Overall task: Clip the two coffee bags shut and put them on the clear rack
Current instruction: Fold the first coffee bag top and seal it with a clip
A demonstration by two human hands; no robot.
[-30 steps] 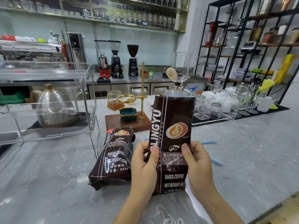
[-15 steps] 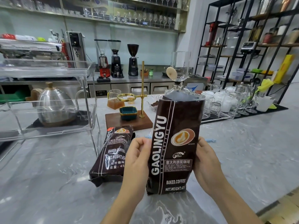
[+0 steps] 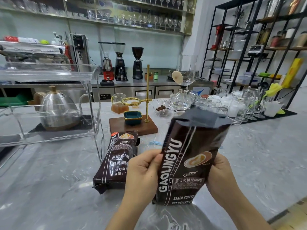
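Note:
A dark brown coffee bag (image 3: 187, 160) stands upright in front of me, tilted a little to the right, its top open. My left hand (image 3: 142, 170) grips its left edge and my right hand (image 3: 219, 173) grips its right edge. A second coffee bag (image 3: 116, 160) lies flat on the marble counter to the left, its top pointing away from me. A light blue clip (image 3: 155, 143) lies on the counter just behind the bags, partly hidden. The clear rack (image 3: 93, 103) stands at the left, with two tiers.
A steel kettle (image 3: 56, 108) sits behind the rack. A wooden board with a brass dripper stand (image 3: 147, 95) and a teal dish (image 3: 132, 116) is behind the bags. Several glasses (image 3: 232, 105) crowd a black mat at the back right.
The held bag has been lifted, turned and tilted to the right, so its printed front faces me more. Both hands have slid up along its edges.

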